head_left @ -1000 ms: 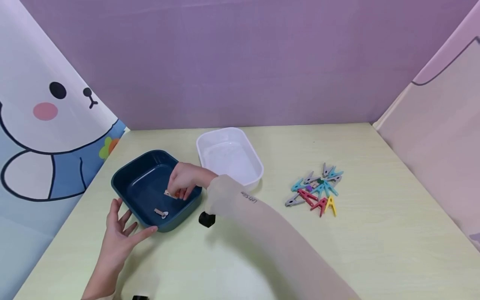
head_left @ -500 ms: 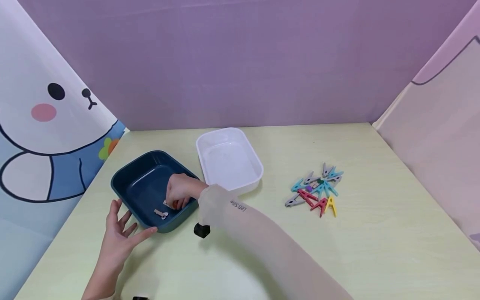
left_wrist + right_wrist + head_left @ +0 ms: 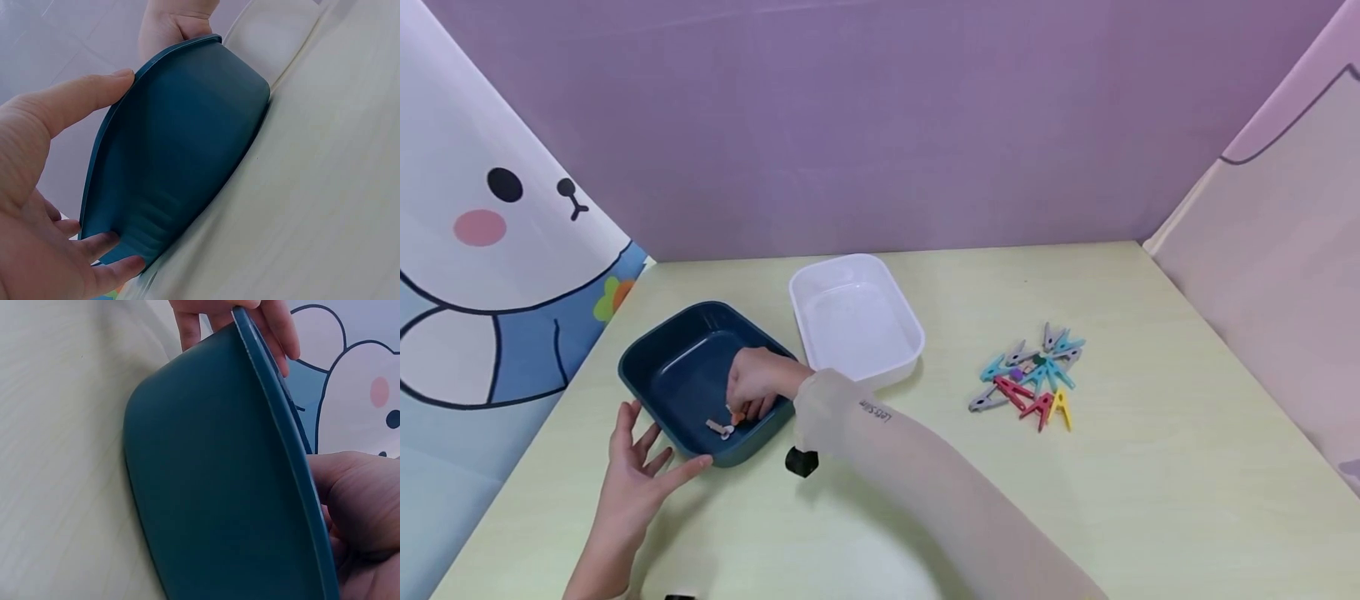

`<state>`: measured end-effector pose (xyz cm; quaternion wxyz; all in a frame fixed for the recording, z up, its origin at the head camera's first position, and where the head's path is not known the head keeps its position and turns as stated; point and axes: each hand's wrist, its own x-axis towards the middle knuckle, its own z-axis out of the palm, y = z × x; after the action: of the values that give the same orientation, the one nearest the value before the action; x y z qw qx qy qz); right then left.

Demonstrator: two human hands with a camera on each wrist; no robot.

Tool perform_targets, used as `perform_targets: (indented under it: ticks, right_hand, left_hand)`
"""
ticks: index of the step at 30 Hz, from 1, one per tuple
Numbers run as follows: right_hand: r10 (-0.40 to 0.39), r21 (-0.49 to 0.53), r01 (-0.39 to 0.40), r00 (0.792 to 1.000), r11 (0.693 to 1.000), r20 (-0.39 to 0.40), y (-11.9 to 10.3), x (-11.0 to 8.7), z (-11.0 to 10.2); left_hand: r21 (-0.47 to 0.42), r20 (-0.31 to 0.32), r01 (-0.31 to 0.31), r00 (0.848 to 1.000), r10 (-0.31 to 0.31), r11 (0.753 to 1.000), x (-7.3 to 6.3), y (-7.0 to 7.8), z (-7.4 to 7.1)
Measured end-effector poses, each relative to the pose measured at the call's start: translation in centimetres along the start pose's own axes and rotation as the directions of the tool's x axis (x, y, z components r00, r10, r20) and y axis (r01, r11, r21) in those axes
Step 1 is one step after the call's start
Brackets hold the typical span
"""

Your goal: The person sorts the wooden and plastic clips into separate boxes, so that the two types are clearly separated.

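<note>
My right hand [image 3: 756, 379] reaches into the dark blue basin [image 3: 688, 367] with its fingers curled, pinching a small clothespin with an orange ornament [image 3: 738, 417]; the fingers cover most of it. Right beside it on the basin floor lies a small wooden clothespin [image 3: 717, 427] with a white ornament. My left hand [image 3: 638, 467] spreads its straight fingers along the basin's near left corner. In the left wrist view, the left thumb touches the rim and other fingertips rest against the outer wall. The basin wall [image 3: 206, 462] hides the right fingertips in the right wrist view.
Behind and right of the blue basin, near the right forearm, stands a white basin [image 3: 857, 325]. Farther right, a loose pile of clothespins [image 3: 1026, 377] in grey, blue, red and yellow lies on the pale table [image 3: 1150, 467]. A purple cloth [image 3: 895, 133] rises at the back.
My right hand has moved slightly toward me and to the left inside the blue basin, bringing the orange-ornamented clothespin beside the white-ornamented one. The left hand stays at the corner.
</note>
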<state>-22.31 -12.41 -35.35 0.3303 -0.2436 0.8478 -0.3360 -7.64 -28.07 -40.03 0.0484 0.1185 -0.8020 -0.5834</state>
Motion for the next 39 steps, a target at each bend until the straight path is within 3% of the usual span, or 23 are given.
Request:
perform_targets:
  ticks: [8,18,39]
  right_hand:
    - [-0.011,0.028,0.012,1.000,1.000,-0.011,-0.2,-0.3,-0.7]
    - [-0.105,0.170,0.102,0.994,0.980,0.005,1.3,-2.1,-4.5]
    - [-0.064,0.303,0.085,0.995,0.949,-0.078,6.8,-5.7,-10.8]
  left_hand:
    - [-0.015,-0.001,0.016,1.000,-0.016,1.000,-0.1,-0.1,0.0]
    - [0.011,-0.016,0.034,0.999,-0.034,0.999,0.0,0.2,0.2]
    - [-0.011,-0.010,0.054,0.999,-0.054,0.999,0.1,0.0,0.1]
